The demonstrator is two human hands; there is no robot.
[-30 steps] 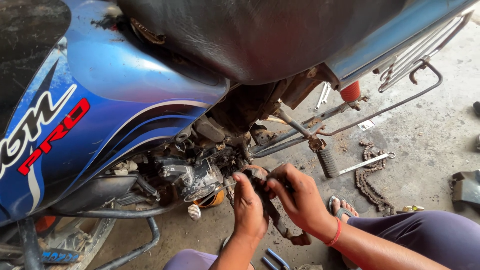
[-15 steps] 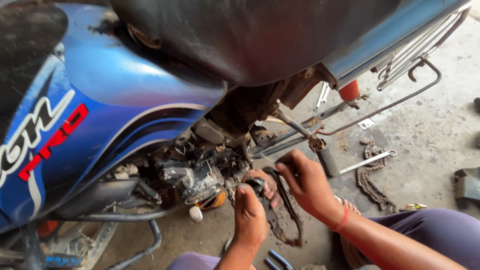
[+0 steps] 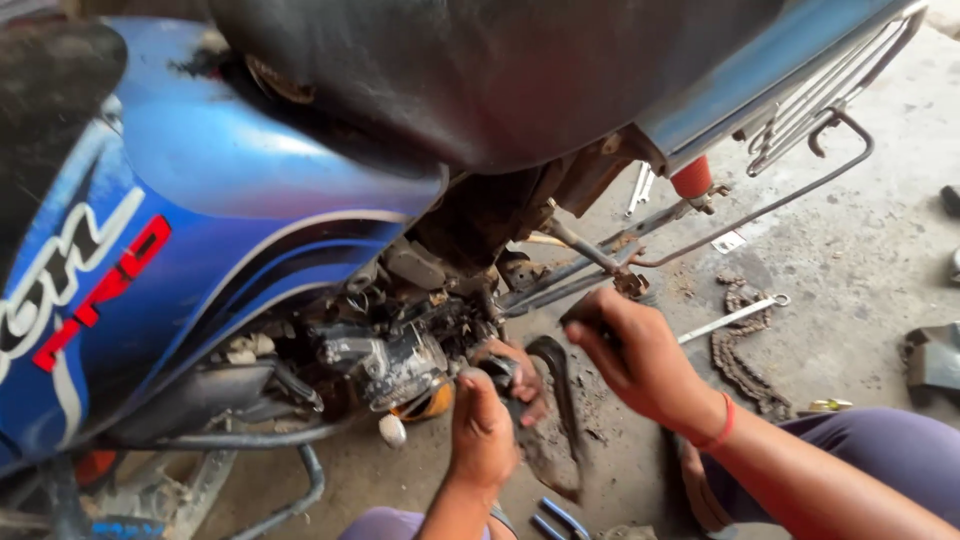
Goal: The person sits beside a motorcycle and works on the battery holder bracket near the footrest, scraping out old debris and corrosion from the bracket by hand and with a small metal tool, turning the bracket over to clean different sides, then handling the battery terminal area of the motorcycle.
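At the far left of your view, the blue fuel tank (image 3: 200,250) of the motorcycle fills the frame, with the black seat (image 3: 480,70) arching over the top. Below the tank sits the greasy engine (image 3: 390,355), and under it a bent crash-guard tube (image 3: 270,440) runs along near the concrete floor (image 3: 860,250).

Moving toward the middle, your left hand (image 3: 485,430) reaches up to the engine's side, its fingers closed around a small dark part there (too grimy and hidden to name with any certainty). Just beside it, touching your fingertips, a dark curved cover piece (image 3: 555,420) hangs down toward the floor.

To the right of that, your right hand (image 3: 640,360) is clenched around a dark tool handle (image 3: 585,315), the wrist carrying a red band (image 3: 722,425). It hovers just right of the engine, near the frame tubes.

Farther right, a drive chain (image 3: 740,350) lies loose on the floor with a silver wrench (image 3: 735,317) laid across it. Above them you see the red rear shock (image 3: 692,178) and the chrome rear carrier (image 3: 830,90). At the right edge, a dark metal piece (image 3: 930,360) rests on the floor, well apart from your hands.
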